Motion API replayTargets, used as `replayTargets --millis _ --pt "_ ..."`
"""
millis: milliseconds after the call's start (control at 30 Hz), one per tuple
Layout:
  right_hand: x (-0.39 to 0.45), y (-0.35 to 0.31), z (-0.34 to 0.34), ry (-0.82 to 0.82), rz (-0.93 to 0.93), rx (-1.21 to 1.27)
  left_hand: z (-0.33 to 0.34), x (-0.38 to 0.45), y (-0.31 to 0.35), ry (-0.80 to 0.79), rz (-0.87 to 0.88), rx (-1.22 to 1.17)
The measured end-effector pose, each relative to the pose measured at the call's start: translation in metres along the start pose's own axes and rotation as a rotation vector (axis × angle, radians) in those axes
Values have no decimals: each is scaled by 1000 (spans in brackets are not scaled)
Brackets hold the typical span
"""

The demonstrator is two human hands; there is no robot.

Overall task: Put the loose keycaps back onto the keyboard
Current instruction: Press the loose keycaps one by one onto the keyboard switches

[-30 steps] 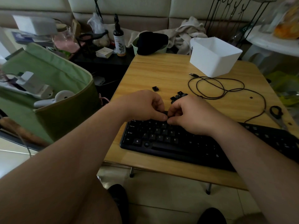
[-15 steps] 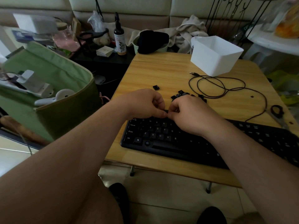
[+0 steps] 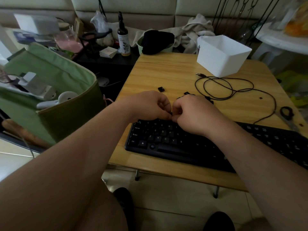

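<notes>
left hand [image 3: 150, 105] + right hand [image 3: 193, 114]: pinching keycap [image 3: 170, 113] | over keyboard [image 3: 166, 140] top row | loose keycaps [image 3: 161, 89] behind

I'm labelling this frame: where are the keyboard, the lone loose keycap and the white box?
keyboard [image 3: 166, 148]: head view, front left edge.
lone keycap [image 3: 161, 89]: head view, its top face.
white box [image 3: 216, 61]: head view, its front wall.

On the wooden table [image 3: 160, 70] I noted a white plastic bin [image 3: 221, 55] at the far side, scissors [image 3: 287, 114] at the right edge. A green fabric bag [image 3: 55, 90] stood left of the table, a dark spray bottle [image 3: 123, 40] behind.
</notes>
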State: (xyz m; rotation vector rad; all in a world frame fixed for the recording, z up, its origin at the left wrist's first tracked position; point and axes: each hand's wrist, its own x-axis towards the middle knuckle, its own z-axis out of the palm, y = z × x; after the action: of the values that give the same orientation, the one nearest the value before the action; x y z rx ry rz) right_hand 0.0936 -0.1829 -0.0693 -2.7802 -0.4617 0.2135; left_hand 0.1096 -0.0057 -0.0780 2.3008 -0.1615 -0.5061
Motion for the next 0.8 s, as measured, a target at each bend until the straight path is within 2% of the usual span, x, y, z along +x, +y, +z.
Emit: replayTargets --millis 200,533,800 --pt "-8 18 -6 -53 -121 -11 -7 -2 -3 -44 -8 -15" --pt "-9 24 0 16 -266 -144 -5 -1 -5 -37 0 -23" --pt "-11 27 -11 10 -67 205 -7 -1 -5 -44 -4 -28"
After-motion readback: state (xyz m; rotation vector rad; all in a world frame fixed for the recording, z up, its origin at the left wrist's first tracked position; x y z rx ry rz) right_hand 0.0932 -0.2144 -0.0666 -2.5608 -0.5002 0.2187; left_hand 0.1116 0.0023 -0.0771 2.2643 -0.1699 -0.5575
